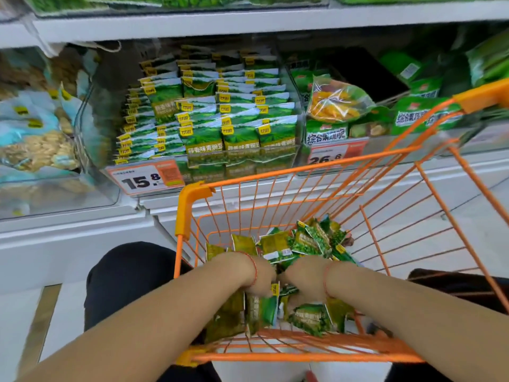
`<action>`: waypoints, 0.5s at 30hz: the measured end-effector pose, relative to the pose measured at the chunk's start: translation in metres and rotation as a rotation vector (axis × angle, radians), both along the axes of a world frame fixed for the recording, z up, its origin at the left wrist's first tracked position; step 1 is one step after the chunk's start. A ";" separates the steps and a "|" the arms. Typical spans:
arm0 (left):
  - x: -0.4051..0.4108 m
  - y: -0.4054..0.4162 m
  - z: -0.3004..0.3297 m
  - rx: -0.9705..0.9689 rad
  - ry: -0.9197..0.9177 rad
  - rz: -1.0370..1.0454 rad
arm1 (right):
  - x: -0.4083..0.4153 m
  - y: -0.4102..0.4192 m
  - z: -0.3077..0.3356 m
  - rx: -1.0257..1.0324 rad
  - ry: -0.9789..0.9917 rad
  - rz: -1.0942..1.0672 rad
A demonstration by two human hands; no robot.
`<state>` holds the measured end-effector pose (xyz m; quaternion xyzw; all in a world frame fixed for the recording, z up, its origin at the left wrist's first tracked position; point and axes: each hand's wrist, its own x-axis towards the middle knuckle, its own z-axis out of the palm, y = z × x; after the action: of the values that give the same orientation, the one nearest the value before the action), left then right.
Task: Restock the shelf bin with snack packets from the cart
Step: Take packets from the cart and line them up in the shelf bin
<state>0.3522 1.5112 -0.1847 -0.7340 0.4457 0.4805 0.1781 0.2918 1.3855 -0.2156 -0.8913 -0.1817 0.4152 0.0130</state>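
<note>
Reaching into the cart (192, 205), both the left hand (260, 274) and right hand (303, 274) bury their fingers among loose snack packets (308, 241), grip unclear, while the shelf bin (209, 117) already looks largely stocked, so many packets remain to move.

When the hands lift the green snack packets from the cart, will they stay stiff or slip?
The green snack packets look small and probably light. Their glossy film may slip from the left hand or right hand. Crumpled edges suggest they flop.
</note>
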 end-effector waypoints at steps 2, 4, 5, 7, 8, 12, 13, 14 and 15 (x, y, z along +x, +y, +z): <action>0.014 0.000 0.007 -0.076 -0.006 0.223 | 0.007 -0.014 0.016 0.032 0.003 -0.150; 0.023 -0.005 0.020 -0.235 0.022 0.511 | 0.013 -0.032 0.038 0.022 -0.009 -0.297; 0.027 -0.007 0.024 -0.311 0.058 0.631 | 0.014 -0.041 0.050 0.004 -0.025 -0.360; 0.034 -0.009 0.030 -0.421 0.176 0.959 | 0.012 -0.056 0.077 -0.038 -0.084 -0.469; 0.034 -0.008 0.036 -0.447 0.234 1.090 | 0.009 -0.061 0.092 -0.046 -0.134 -0.519; 0.029 -0.009 0.044 -0.508 0.313 1.320 | -0.010 -0.067 0.127 0.160 -0.472 -0.720; 0.026 -0.009 0.044 -0.524 0.362 1.379 | -0.015 -0.063 0.127 0.239 -0.584 -0.736; 0.023 -0.010 0.045 -0.552 0.426 1.440 | -0.019 -0.059 0.124 0.308 -0.695 -0.738; 0.020 -0.011 0.047 -0.590 0.498 1.528 | -0.023 -0.055 0.118 0.364 -0.804 -0.720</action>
<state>0.3722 1.5004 -0.1378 -0.7223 -0.0386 0.4804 -0.4960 0.2692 1.3307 -0.0980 -0.9684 0.0745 -0.0253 0.2368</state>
